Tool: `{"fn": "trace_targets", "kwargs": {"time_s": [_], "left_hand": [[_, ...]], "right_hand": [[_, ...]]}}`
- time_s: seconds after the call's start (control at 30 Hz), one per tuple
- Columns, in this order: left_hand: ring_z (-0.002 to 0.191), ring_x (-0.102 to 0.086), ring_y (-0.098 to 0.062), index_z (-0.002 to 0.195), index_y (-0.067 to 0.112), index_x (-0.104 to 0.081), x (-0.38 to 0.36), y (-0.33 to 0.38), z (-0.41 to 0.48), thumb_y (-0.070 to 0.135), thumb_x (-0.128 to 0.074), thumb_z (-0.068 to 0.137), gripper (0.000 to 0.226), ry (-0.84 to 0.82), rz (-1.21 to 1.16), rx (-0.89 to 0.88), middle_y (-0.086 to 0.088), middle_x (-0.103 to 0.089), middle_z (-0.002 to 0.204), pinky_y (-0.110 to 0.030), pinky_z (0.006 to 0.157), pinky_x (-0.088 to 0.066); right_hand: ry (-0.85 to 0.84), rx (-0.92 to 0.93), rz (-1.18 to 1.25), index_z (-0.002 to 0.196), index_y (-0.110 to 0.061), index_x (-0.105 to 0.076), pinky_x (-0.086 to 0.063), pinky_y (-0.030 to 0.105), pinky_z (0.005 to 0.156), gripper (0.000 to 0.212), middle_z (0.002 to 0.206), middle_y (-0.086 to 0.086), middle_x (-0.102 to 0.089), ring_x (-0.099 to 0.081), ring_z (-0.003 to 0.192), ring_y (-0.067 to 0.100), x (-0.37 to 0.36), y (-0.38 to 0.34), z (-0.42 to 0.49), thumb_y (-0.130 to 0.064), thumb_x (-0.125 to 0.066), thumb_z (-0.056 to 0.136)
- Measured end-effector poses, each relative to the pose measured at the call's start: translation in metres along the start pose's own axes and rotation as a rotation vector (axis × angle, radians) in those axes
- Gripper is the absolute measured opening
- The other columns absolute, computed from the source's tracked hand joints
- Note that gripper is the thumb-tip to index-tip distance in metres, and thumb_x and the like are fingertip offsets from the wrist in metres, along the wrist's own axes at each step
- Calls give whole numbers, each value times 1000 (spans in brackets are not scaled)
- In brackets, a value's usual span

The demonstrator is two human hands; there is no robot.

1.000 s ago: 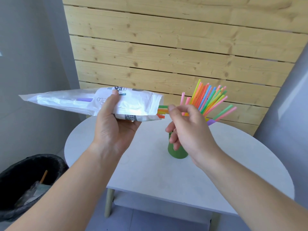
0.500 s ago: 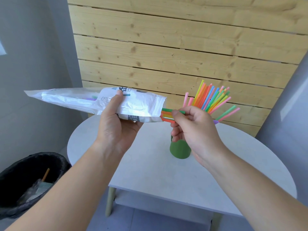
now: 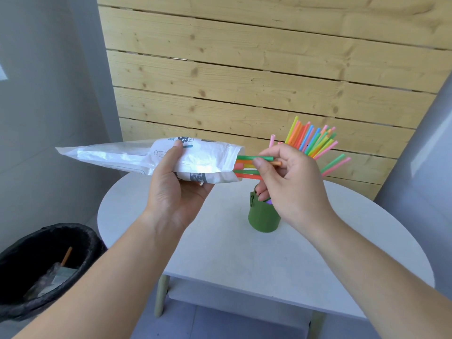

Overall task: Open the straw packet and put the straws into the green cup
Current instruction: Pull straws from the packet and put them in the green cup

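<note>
My left hand [image 3: 175, 192] holds the white plastic straw packet [image 3: 137, 156] level above the table, its open end pointing right. Several green, orange and yellow straws [image 3: 247, 167] stick out of that open end. My right hand [image 3: 291, 182] pinches these straws between thumb and fingers. The green cup [image 3: 263, 216] stands on the round white table [image 3: 220, 253] just below my right hand, partly hidden by it. A fan of coloured straws in the cup [image 3: 315, 143] leans up and to the right behind my hand.
A black-lined waste bin [image 3: 41, 270] with scraps inside stands on the floor at the lower left. A wooden plank wall [image 3: 244, 69] rises behind the table. Grey walls close in on both sides.
My right hand has drawn the straws a bit further out of the packet's open end. Both hands and the packet have shifted slightly with the view.
</note>
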State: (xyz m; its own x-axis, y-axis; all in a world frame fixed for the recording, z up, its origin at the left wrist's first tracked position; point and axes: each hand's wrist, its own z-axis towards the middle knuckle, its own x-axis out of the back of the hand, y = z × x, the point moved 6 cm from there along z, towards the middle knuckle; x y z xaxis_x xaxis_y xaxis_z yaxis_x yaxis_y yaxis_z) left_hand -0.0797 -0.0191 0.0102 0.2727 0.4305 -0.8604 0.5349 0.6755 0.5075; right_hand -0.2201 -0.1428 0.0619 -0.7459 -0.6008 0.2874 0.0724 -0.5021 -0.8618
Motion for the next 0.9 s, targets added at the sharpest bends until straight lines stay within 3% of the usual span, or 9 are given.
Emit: {"fn": "trace_targets", "kwargs": {"time_s": [0.1,0.2,0.37,0.47,0.5,0.63,0.77,0.9], "left_hand": [[110,-75,-30,110,11,-66,0,-2,0,24,-68,100,16,10,-18,6,-10,-74,108,-47,87,-63],[122,-71,-32,113,11,-65,2,0,2,24,-68,100,18,23,-28,0,-11,-73,115,-53,96,-60],[101,-75,-29,104,12,-67,3,0,2,22,-68,100,10,43,-24,2,-8,-75,101,-42,75,-63],[104,-76,-29,107,12,-67,4,-1,2,23,-68,100,13,72,-45,6,-8,-77,101,-46,90,-62],[104,-76,-29,108,12,-67,5,-1,2,23,-68,100,14,80,-50,9,-8,-77,102,-45,88,-63],[100,-76,-29,109,12,-67,8,2,4,23,-68,99,15,101,-64,6,-9,-77,106,-37,69,-62],[116,-74,-32,123,11,-65,12,7,7,24,-68,99,28,123,-80,-20,-13,-73,130,-40,83,-62],[115,-74,-31,122,11,-66,14,9,8,24,-69,99,27,143,-104,-34,-13,-73,130,-46,92,-61]], "right_hand": [[26,15,-15,94,-16,-64,-53,28,45,4,60,9,-64,-63,48,17,3,-1,2,-14,-62,97],[52,30,-40,91,-19,-63,-56,36,48,8,65,14,-67,-62,48,17,8,0,5,-14,-62,97],[76,213,-219,90,-19,-62,-53,41,54,8,61,10,-67,-62,49,22,17,-14,6,-14,-62,97],[58,372,-335,95,-12,-66,-51,41,59,4,65,6,-66,-63,56,20,16,-23,4,-14,-62,96],[60,393,-340,96,-11,-66,-52,42,60,5,66,5,-66,-64,58,20,16,-24,4,-14,-62,96],[89,307,-237,97,-22,-64,-55,43,57,9,62,7,-67,-64,53,17,22,-20,6,-14,-63,96],[67,145,-177,95,-24,-65,-59,44,59,8,67,2,-68,-62,50,10,27,-12,16,-15,-65,96],[58,142,-205,86,-24,-65,-59,41,53,14,68,12,-69,-63,48,13,36,-20,20,-14,-64,96]]}}
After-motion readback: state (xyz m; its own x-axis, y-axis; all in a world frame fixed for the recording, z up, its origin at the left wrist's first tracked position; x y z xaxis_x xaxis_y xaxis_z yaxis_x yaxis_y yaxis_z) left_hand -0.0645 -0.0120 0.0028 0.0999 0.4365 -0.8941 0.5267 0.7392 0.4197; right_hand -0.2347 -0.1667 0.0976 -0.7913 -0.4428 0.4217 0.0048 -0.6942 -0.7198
